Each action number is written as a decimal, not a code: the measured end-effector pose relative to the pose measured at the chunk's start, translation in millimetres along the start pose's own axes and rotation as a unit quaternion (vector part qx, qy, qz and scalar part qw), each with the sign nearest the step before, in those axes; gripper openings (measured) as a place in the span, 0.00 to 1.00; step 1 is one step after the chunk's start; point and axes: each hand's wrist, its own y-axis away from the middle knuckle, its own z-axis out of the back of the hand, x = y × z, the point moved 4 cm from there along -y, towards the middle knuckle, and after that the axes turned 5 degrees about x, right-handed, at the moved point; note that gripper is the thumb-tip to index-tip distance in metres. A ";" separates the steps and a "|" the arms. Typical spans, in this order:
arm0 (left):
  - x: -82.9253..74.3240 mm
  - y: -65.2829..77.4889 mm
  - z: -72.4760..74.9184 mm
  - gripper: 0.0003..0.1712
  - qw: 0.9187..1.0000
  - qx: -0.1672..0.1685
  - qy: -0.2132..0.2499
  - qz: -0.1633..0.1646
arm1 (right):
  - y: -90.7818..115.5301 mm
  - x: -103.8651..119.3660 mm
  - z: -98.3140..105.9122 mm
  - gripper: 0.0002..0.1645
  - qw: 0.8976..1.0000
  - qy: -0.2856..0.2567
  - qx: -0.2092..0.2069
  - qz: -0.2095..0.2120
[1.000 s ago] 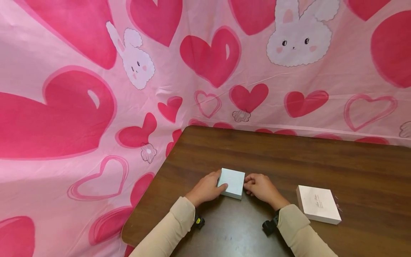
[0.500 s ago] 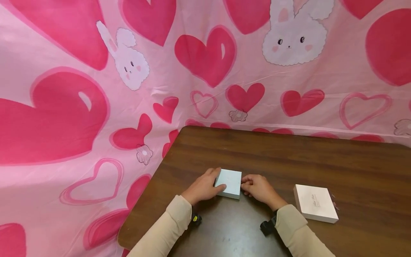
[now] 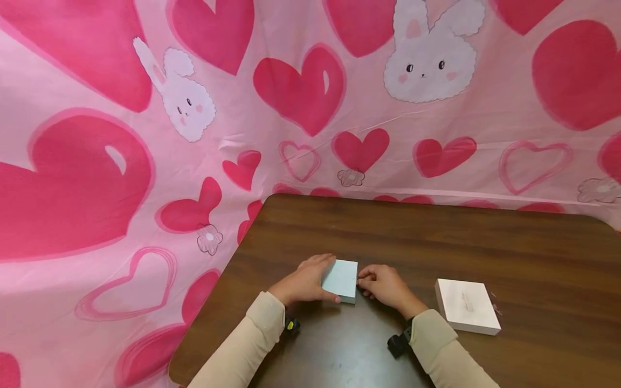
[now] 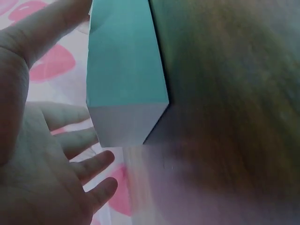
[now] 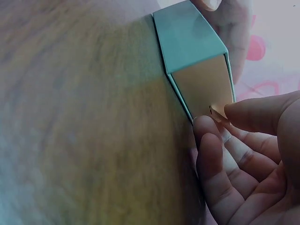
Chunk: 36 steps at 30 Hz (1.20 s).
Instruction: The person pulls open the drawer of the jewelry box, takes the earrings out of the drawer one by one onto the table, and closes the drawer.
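A small mint-green drawer box [image 3: 342, 277] lies flat on the table. My left hand [image 3: 306, 280] holds its left part, thumb at the front edge and fingers reaching round the far side. In the left wrist view, the green side of the box [image 4: 124, 61] meets a pale end, and several fingers [image 4: 93, 166] spread beside it. My right hand [image 3: 385, 284] is at the right end. The right wrist view shows thumb and fingers pinching a small pull tab [image 5: 219, 116] on the tan inner drawer [image 5: 201, 84], which sits inside the green sleeve [image 5: 190, 35].
A white flat box [image 3: 468, 306] with dark script lies to the right on the brown wooden table [image 3: 412, 237], something small and pinkish at its right side. A pink heart-and-rabbit cloth [image 3: 301, 161] hangs behind and along the left edge.
My left thumb has slid from the top of the green box to its front edge. The right hand stays at the right end. The whole view has shifted slightly.
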 end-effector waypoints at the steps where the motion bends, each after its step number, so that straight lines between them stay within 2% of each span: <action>1: 2.1 1.2 -0.6 0.62 1.000 -0.001 0.004 0.006 | -0.6 0.1 -2.2 0.05 1.000 -0.001 0.002 0.000; 5: 11.1 6.8 -3.8 0.61 0.999 -0.007 0.039 0.032 | -2.5 0.3 -10.3 0.03 1.000 0.003 0.011 0.002; 10: 15.9 8.5 -7.3 0.60 0.998 -0.008 0.058 0.033 | -2.3 1.2 -14.3 0.05 1.000 0.001 0.013 0.007; 21: 11.4 2.0 -6.8 0.58 0.997 -0.004 0.064 0.033 | -2.4 1.6 -10.9 0.03 1.000 0.012 0.002 0.012; 36: 4.3 -4.9 -3.4 0.59 0.997 -0.008 0.078 0.023 | 0.1 2.4 -2.3 0.05 0.999 0.029 -0.028 -0.004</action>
